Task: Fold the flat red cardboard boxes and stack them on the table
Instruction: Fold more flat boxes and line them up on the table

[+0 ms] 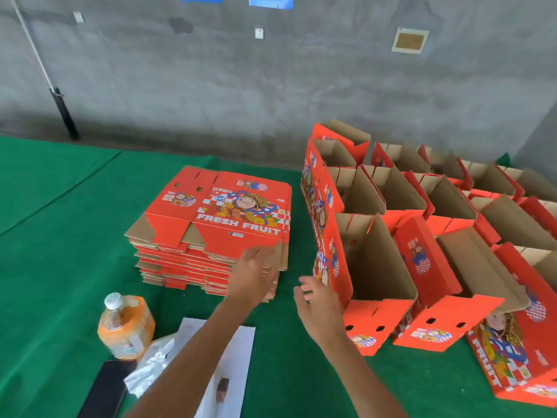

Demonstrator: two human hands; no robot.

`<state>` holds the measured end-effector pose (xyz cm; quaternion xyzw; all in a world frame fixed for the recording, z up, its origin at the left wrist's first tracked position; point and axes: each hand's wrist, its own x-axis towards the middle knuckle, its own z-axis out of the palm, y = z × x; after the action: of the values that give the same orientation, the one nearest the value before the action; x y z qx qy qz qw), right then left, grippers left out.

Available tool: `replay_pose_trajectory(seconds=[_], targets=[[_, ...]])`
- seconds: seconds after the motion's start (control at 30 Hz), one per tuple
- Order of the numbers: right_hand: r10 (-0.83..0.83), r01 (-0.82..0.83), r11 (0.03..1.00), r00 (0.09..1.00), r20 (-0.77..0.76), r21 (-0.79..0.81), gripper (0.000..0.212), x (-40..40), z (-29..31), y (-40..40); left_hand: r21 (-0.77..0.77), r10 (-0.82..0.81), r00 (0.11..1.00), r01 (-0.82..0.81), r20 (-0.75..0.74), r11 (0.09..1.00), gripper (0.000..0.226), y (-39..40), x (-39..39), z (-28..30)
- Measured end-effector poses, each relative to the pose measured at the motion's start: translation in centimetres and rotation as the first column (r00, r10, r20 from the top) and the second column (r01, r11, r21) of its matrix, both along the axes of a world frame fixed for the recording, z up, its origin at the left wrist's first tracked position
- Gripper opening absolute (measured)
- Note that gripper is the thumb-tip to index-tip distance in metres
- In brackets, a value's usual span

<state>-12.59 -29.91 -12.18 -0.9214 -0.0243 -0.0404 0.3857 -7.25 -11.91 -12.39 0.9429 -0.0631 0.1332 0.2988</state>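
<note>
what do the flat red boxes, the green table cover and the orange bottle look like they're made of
Flat red boxes: corrugated cardboard, going by the brown layered edges; the printed red face looks smooth, slightly glossy.
Green table cover: probably felt or similar cloth, matte and fuzzy with soft creases.
Orange bottle: likely clear plastic, the orange drink showing through, with a white ribbed cap.

Printed cardboard boxes (221,218) on fuzzy green cloth (60,236).

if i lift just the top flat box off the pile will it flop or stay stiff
The top flat box looks like corrugated card, so it would probably stay fairly stiff and feel light. Its loose flaps at the near edge may swing down along the creases. The printed red face seems smooth, so it could slide off the pile easily.
</note>
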Motion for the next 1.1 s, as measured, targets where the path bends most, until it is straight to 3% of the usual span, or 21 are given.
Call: replay_pose_trajectory(seconds=[0.1,0.27,0.37,0.43,0.6,0.67,0.77,0.93,1.03,1.1], targets=[[0.013,-0.016,0.997,0.999,-0.032,-0.073,0.041,5.4,0.9,2.9,0.225,0.223,0.973,-0.206,-0.051,0.952,0.059,6.4,3.1,0.8],[-0.011,-0.011,0.976,0.995,-0.101,-0.219,0.030,10.1,-0.6,5.2,0.241,0.463,0.869,-0.418,-0.175,0.876,0.090,16.0,6.1,-0.3],[-0.059,0.029,0.983,0.985,-0.161,-0.181,0.024,11.2,-1.7,6.1,0.259,0.506,0.825,-0.447,-0.251,0.856,0.114,19.8,6.9,-1.0],[-0.111,0.096,0.993,0.967,-0.231,-0.073,0.021,11.7,-1.8,6.8,0.286,0.503,0.824,-0.432,-0.260,0.856,0.119,20.7,7.1,-1.2],[-0.139,0.228,0.938,0.937,-0.320,0.262,0.017,12.4,-0.6,8.3,0.301,0.436,0.865,-0.359,-0.247,0.884,0.094,20.6,6.9,-1.4],[-0.096,0.233,0.877,0.942,-0.321,0.420,0.028,12.2,0.2,8.8,0.300,0.412,0.878,-0.335,-0.245,0.893,0.082,20.4,6.4,-1.4],[-0.079,0.242,0.766,0.955,-0.286,0.596,0.028,11.1,2.2,9.0,0.271,0.372,0.896,-0.305,-0.241,0.913,0.064,19.8,5.1,-0.9],[-0.079,0.152,0.665,0.988,-0.134,0.731,0.022,8.4,6.5,7.1,0.220,0.288,0.943,-0.250,-0.165,0.943,0.063,18.4,1.5,1.8],[-0.066,0.079,0.694,0.997,-0.045,0.715,0.027,6.1,9.0,4.9,0.093,0.211,0.976,-0.205,-0.061,0.974,0.043,17.3,-1.7,4.0],[-0.056,0.041,0.740,0.998,0.001,0.672,0.030,4.6,10.3,3.2,0.025,0.252,0.966,-0.254,0.061,0.967,0.031,16.8,-3.8,5.5]])
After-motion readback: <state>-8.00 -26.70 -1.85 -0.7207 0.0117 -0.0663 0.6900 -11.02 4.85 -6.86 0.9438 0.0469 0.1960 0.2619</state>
